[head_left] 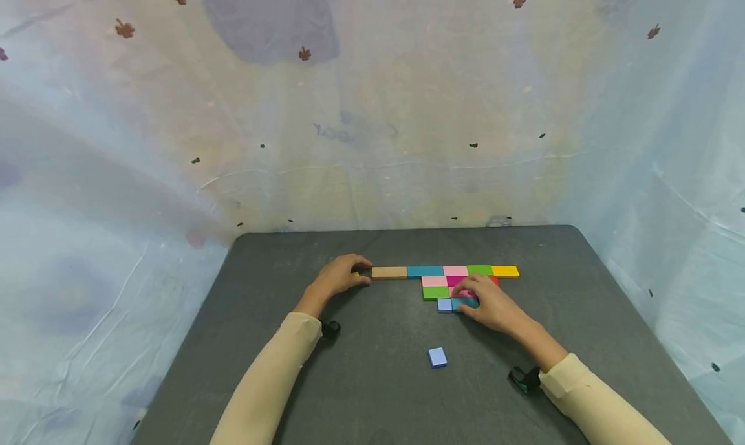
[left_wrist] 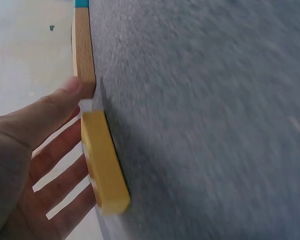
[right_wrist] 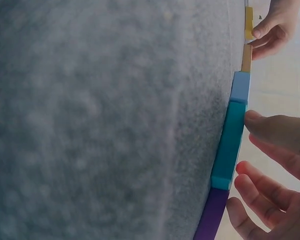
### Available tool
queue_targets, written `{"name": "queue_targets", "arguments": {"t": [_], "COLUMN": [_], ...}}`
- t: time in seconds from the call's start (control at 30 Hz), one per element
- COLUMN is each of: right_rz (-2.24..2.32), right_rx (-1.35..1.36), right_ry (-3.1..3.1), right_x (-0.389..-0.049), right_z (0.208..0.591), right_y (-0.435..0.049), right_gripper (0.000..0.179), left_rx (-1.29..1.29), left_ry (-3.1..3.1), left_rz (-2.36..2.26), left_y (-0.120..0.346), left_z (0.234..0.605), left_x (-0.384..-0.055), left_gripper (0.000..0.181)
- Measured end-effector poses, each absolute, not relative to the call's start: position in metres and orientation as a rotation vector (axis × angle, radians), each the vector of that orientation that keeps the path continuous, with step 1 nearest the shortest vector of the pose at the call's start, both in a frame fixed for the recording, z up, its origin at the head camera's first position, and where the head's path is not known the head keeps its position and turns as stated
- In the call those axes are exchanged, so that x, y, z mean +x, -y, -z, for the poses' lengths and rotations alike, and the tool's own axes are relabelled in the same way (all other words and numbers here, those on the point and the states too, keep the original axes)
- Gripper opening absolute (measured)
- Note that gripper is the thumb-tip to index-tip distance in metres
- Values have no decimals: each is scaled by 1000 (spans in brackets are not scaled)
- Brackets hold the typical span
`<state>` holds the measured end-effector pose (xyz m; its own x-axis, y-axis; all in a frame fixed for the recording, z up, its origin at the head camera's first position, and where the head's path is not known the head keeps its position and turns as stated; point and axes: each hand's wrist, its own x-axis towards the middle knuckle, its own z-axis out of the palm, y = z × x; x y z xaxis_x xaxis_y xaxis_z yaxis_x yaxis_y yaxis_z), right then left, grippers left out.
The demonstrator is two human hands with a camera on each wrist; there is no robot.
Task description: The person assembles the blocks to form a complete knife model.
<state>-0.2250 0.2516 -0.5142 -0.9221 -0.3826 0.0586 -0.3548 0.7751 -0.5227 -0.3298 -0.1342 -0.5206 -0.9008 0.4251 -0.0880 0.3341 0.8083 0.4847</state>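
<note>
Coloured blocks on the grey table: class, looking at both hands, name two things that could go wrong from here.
1. The right hand presses its fingertips on the teal block at the near edge of the packed rows; a sideways push could knock the small blue block beside it out of line.
2. The left hand holds the yellow block next to the wooden block; pushed too hard, it might shift the far row.
</note>
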Motion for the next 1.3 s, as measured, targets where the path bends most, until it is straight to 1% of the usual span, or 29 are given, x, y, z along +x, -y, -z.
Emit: {"name": "queue_targets", "arguments": {"t": [0.43, 0.63, 1.3], "right_rz": [856, 848, 845], "right_rx": [-706, -706, -718], "right_ry": [-2908, -2897, -2932], "right_x": [-226, -227, -224], "right_z": [514, 515, 516], "right_y": [-250, -249, -243], "right_gripper": [27, 27, 25], "left_rx": [453, 412, 334], "left_ry": [-2903, -2902, -2900], "left_rz": [-500, -439, -530], "left_y": [164, 172, 172], "left_z": [512, 512, 510], "left_x": [-316, -311, -300], "left_gripper": [45, 44, 37]}}
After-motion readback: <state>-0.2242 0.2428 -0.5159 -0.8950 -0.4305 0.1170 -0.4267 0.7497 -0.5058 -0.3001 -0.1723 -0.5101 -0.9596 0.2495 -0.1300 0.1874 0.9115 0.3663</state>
